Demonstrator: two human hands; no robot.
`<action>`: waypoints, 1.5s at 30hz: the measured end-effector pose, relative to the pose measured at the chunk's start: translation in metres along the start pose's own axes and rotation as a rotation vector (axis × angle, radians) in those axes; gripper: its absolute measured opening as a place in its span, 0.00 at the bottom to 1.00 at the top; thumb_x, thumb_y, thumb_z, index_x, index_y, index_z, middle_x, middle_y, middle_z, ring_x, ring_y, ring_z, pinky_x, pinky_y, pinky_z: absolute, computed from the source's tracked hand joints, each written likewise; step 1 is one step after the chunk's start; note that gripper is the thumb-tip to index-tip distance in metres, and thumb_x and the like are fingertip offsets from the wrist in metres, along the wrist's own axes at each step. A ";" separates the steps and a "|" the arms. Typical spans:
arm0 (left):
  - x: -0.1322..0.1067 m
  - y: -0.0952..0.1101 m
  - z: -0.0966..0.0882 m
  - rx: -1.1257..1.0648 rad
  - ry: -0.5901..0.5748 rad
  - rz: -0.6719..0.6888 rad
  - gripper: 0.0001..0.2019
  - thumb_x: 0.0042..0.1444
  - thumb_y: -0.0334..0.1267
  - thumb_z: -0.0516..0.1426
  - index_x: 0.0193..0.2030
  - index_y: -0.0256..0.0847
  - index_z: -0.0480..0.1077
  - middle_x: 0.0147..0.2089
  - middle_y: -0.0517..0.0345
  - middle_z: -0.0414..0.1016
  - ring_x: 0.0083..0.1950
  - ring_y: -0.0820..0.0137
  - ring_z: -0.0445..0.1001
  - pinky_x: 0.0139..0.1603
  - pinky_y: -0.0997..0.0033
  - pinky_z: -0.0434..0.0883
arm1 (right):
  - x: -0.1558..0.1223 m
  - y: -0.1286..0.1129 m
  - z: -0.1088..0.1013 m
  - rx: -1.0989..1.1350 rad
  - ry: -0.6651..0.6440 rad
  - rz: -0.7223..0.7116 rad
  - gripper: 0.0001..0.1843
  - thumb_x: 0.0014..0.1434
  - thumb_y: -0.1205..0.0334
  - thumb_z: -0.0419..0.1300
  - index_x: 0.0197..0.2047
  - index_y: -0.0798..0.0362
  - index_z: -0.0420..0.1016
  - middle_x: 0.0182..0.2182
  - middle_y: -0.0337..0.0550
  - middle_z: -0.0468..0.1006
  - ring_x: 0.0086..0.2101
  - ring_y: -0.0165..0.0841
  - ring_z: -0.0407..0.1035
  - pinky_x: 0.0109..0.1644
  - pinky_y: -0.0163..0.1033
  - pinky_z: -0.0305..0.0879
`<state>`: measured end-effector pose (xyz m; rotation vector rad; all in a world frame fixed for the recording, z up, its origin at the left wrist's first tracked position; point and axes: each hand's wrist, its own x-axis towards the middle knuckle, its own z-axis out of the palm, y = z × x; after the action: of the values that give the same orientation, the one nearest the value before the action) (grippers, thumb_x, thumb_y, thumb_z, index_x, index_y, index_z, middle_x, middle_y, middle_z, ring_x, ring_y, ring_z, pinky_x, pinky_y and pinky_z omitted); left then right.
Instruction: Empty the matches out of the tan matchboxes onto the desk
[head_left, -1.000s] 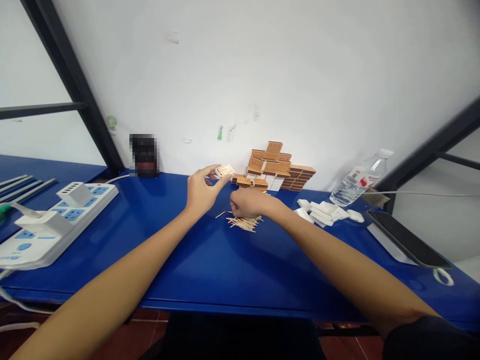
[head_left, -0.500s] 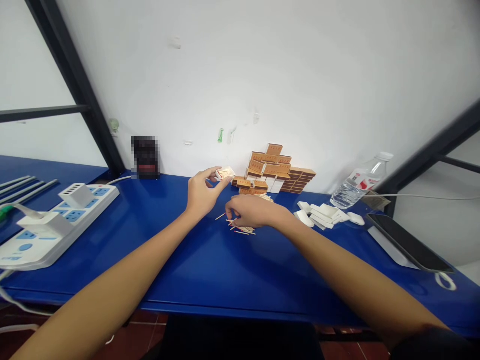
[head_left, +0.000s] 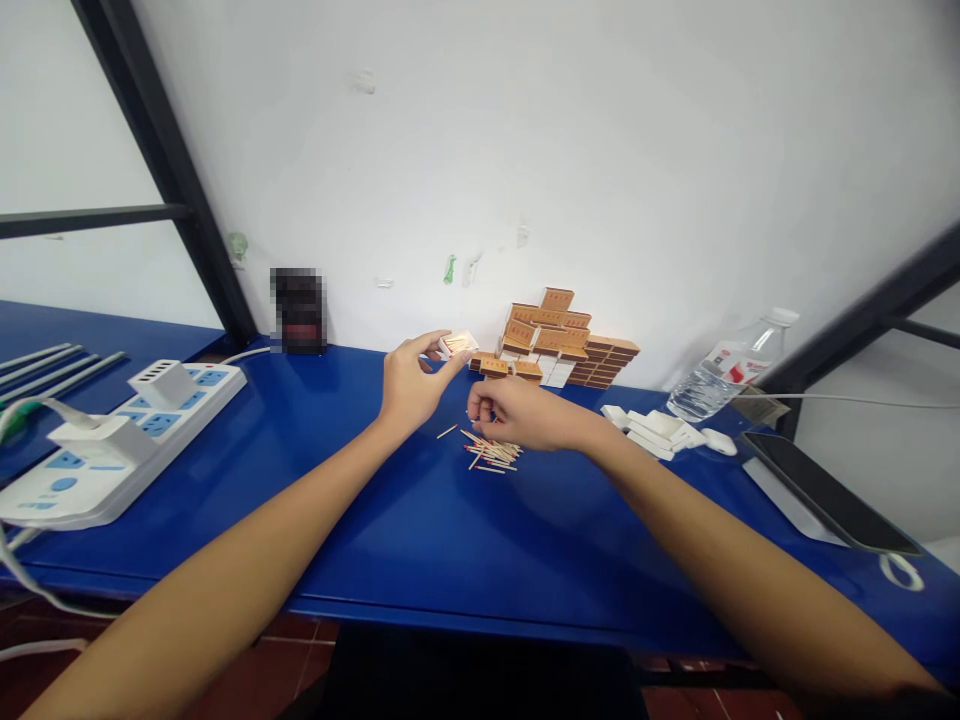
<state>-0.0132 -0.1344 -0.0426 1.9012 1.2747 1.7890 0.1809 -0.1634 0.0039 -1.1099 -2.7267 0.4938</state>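
Blue table (head_left: pixel 420 540) set against a white wall (head_left: pixel 600 130). The left hand (head_left: pixel 411 385) is raised over it, thumb and fingertips closed on a small matchbox tray (head_left: pixel 457 345) with sticks in it. Just beside it, the right hand (head_left: pixel 517 412) hangs over a loose heap of matchsticks (head_left: pixel 491 453), fingers curled closed; what they pinch is too small to tell. Stacked matchboxes (head_left: pixel 559 340) stand by the wall behind, white trays (head_left: pixel 652 428) and a water bottle (head_left: pixel 720 375) to the right, a power strip (head_left: pixel 127 430) far left
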 end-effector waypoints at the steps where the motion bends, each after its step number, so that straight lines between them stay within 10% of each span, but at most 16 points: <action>1: 0.000 0.000 0.000 -0.001 -0.003 0.003 0.18 0.57 0.46 0.69 0.52 0.42 0.81 0.43 0.54 0.85 0.39 0.68 0.78 0.36 0.68 0.74 | -0.004 -0.001 0.000 0.025 0.019 -0.001 0.11 0.59 0.71 0.60 0.46 0.56 0.77 0.31 0.38 0.78 0.30 0.29 0.68 0.33 0.33 0.59; 17: -0.001 -0.002 0.002 0.014 0.001 0.020 0.16 0.57 0.43 0.69 0.52 0.43 0.81 0.42 0.56 0.85 0.38 0.70 0.78 0.36 0.70 0.74 | -0.067 0.011 0.053 0.087 0.267 0.044 0.05 0.64 0.70 0.64 0.39 0.51 0.80 0.38 0.41 0.80 0.36 0.32 0.71 0.41 0.37 0.64; 32: 0.000 -0.001 0.002 0.001 0.009 0.021 0.17 0.57 0.43 0.69 0.53 0.43 0.81 0.44 0.56 0.85 0.38 0.70 0.79 0.36 0.70 0.74 | -0.059 -0.002 0.069 -0.251 0.228 -0.003 0.07 0.71 0.68 0.56 0.49 0.53 0.73 0.47 0.48 0.74 0.41 0.35 0.72 0.43 0.39 0.67; 45: -0.001 0.002 0.000 0.021 0.012 0.024 0.16 0.58 0.42 0.69 0.52 0.42 0.81 0.43 0.57 0.85 0.38 0.70 0.79 0.37 0.70 0.74 | -0.016 -0.007 0.040 -0.318 0.023 0.090 0.06 0.71 0.61 0.61 0.46 0.53 0.77 0.46 0.46 0.73 0.37 0.33 0.70 0.39 0.38 0.60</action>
<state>-0.0120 -0.1358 -0.0419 1.9278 1.2852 1.8079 0.1771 -0.1891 -0.0312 -1.3032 -2.8104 0.0552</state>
